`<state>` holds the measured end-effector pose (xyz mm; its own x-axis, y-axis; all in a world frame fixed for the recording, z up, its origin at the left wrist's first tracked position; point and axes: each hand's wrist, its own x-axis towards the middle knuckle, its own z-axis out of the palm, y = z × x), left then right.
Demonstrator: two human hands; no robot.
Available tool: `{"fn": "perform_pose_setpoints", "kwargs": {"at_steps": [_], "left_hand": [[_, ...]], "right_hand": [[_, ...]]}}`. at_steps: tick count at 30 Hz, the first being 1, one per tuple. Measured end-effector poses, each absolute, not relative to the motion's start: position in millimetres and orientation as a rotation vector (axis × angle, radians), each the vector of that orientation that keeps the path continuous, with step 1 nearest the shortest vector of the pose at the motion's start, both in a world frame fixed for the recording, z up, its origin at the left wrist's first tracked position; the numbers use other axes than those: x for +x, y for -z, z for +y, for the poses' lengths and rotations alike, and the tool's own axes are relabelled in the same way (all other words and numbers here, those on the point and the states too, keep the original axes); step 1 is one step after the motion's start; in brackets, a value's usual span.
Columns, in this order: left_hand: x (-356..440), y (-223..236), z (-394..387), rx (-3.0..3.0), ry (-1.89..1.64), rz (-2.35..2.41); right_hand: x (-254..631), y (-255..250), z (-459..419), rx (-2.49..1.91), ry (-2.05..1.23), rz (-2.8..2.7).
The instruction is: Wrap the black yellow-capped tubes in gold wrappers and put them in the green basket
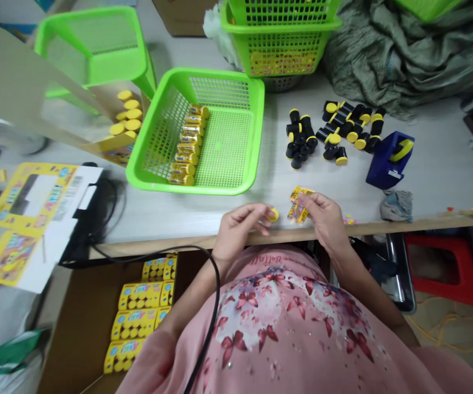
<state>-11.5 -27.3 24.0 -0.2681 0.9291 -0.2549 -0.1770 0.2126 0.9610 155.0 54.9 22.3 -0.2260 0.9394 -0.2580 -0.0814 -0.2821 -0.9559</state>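
My left hand (242,225) is closed at the table's front edge, with a small round yellow cap (274,214) at its fingertips; whether a body is attached to it is hidden by the fingers. My right hand (326,219) pinches yellow printed labels (298,203) between thumb and fingers, a little to the right of the cap. Behind my right hand lie two loose groups of black tubes with yellow caps (302,137). A green basket (195,187), beyond my left hand, holds a row of yellow-labelled tubes (186,157) along its left side.
A blue tape dispenser (390,158) and a crumpled grey cloth (396,207) sit at right. Stacked green baskets (281,30) stand behind. At left are a printed carton (35,213) and a black cable (158,250). Below the table, a cardboard box (72,323) contains yellow packs.
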Motion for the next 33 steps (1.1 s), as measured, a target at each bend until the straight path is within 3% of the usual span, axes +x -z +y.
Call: {"fn": "perform_pose_setpoints", "kwargs": {"at_steps": [7, 11, 15, 20, 33], "left_hand": [[-29.6, 14.6, -24.4, 1.507, -0.976, 1.727], [-25.2, 5.2, -23.9, 1.554, -1.011, 1.696], [-20.0, -18.8, -26.9, 1.282, -1.220, 1.564], [-12.1, -28.2, -20.2, 0.800, -1.058, 1.226], [-18.0, -18.3, -28.7, 0.294, -1.390, 1.329]], "right_hand": [[160.1, -3.2, 59.7, -1.310, -1.408, -1.258], [154.9, -1.8, 62.9, -1.319, -1.434, -1.220], [149.9, -10.8, 60.5, -1.231, -1.484, -1.213], [138.3, -20.1, 51.2, -1.077, -1.371, -1.486], [155.7, -0.3, 36.1, -0.874, -0.971, -2.057]]}}
